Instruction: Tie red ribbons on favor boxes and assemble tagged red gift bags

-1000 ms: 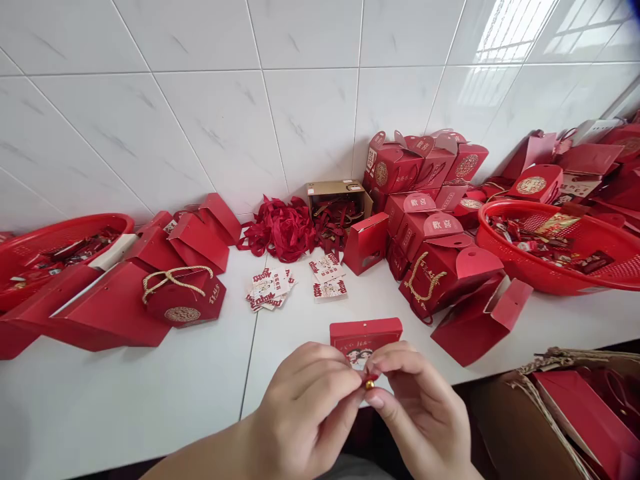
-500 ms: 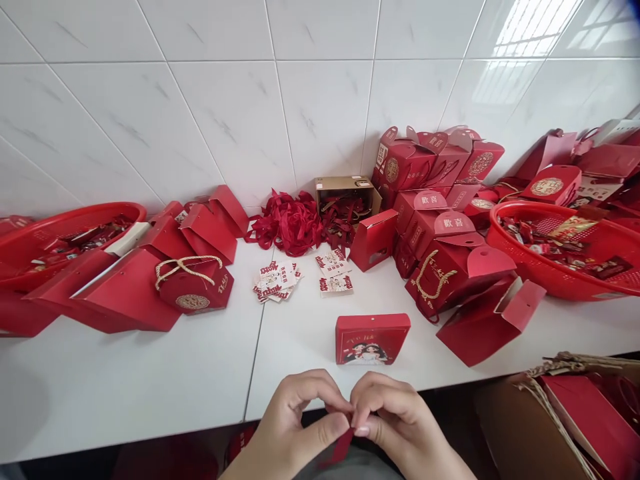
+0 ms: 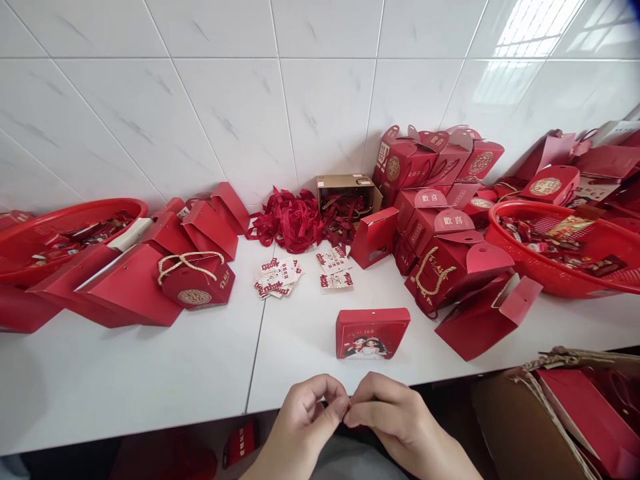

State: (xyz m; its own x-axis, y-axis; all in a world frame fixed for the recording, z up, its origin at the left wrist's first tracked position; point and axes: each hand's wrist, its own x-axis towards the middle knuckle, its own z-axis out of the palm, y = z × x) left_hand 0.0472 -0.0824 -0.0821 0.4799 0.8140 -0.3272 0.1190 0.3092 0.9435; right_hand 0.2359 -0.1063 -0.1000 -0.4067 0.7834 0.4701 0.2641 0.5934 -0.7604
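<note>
My left hand (image 3: 313,423) and my right hand (image 3: 395,417) meet fingertip to fingertip just off the table's front edge. Both are pinched closed on a red ribbon, which the fingers now hide almost wholly. Just beyond them a small red gift box (image 3: 373,335) with a cartoon couple on its front stands upright on the white table. Behind that box lie two clusters of printed cards, a left stack (image 3: 278,277) and a right group (image 3: 336,270). A heap of red ribbons (image 3: 293,220) rests against the tiled wall.
A small cardboard box (image 3: 349,183) holds more ribbons. Red gift boxes (image 3: 447,220) are piled at right, and others (image 3: 133,283) lean at left. Red plastic baskets of sweets stand on the left (image 3: 135,205) and right (image 3: 570,283). A large carton (image 3: 523,413) sits at lower right.
The red ribbon that hung below my fingers is now mostly out of sight. My left hand has shifted slightly right, and my right hand has turned with its fingers more curled.
</note>
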